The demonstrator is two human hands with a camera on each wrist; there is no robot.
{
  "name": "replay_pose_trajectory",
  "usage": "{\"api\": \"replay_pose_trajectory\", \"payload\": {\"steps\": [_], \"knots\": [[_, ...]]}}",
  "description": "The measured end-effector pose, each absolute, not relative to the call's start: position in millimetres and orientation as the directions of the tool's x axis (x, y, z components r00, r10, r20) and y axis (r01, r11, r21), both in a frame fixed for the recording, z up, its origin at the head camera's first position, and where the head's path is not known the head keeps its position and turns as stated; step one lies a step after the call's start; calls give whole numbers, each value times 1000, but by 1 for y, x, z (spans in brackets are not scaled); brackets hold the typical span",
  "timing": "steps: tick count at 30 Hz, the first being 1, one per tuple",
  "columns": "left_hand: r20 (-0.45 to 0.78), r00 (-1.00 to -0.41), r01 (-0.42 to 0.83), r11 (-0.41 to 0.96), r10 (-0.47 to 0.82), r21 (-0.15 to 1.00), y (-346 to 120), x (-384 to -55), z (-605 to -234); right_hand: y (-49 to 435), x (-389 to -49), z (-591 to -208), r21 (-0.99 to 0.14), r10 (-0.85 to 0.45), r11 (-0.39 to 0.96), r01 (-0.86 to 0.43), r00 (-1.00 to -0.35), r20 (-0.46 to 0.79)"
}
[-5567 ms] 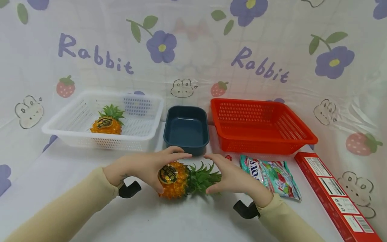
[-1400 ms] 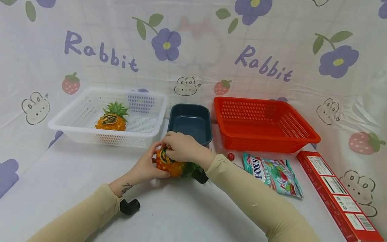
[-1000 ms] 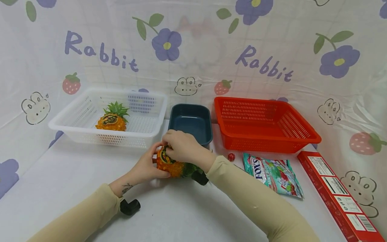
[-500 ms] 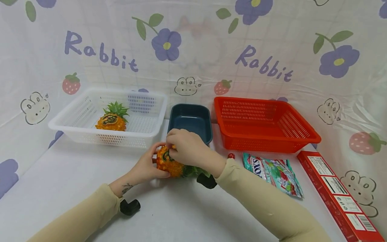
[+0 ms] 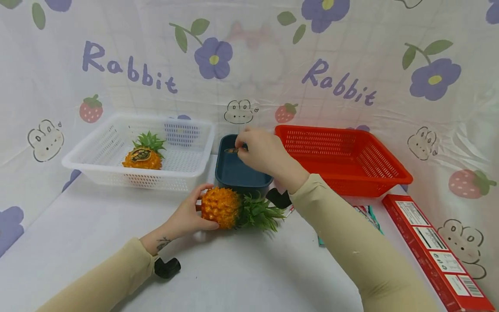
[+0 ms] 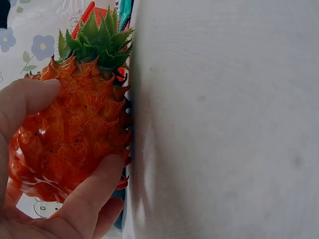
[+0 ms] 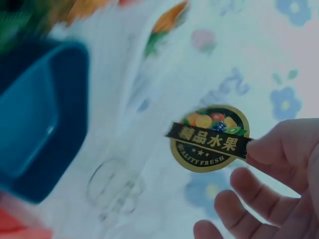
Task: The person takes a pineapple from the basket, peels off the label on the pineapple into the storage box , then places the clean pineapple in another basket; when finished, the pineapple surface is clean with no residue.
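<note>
My left hand grips the orange base of a small pineapple that lies on its side on the white cloth, green crown pointing right. In the left wrist view, thumb and fingers wrap the spiky pineapple, whose visible skin bears no label. Between thumb and finger, my right hand pinches the edge of a round black-and-gold fruit sticker. In the head view the sticker appears edge-on over the dark blue tub, at the far part of its opening.
A white basket at left holds another labelled pineapple. On the right stands a red basket, partly behind my right forearm. That sleeve mostly covers a candy bag. A long red box lies along the right edge.
My right hand has peeled the sticker off the pineapple and carried it up and away over the blue tub. The left hand keeps its grip. Earlier, both hands hovered around the pineapple.
</note>
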State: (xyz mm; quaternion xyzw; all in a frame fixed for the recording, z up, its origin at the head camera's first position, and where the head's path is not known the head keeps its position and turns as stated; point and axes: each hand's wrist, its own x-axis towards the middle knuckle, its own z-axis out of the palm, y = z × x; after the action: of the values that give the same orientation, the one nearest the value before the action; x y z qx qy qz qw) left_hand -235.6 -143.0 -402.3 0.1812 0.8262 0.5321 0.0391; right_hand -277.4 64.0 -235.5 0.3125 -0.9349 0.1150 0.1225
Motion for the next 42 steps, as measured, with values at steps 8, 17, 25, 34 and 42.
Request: {"api": "replay_pose_trajectory", "payload": {"steps": [8, 17, 25, 34, 42], "knots": [[115, -939, 240, 375, 324, 895, -142, -234, -401, 75, -313, -255, -54, -456, 882, -468, -877, 150], [117, -936, 239, 354, 332, 904, -142, -235, -401, 79, -336, -284, 139, -464, 879, -457, -885, 24], [110, -938, 232, 363, 328, 902, -142, -234, -400, 80, -343, -299, 166, -493, 857, -488, -870, -13], [121, -936, 243, 358, 331, 901, -142, -234, -400, 84, -348, -312, 182, -493, 853, -490, -870, -31], [124, -935, 243, 347, 332, 906, -142, -234, -400, 85, -347, -312, 157, -463, 869, -469, -883, -76]]}}
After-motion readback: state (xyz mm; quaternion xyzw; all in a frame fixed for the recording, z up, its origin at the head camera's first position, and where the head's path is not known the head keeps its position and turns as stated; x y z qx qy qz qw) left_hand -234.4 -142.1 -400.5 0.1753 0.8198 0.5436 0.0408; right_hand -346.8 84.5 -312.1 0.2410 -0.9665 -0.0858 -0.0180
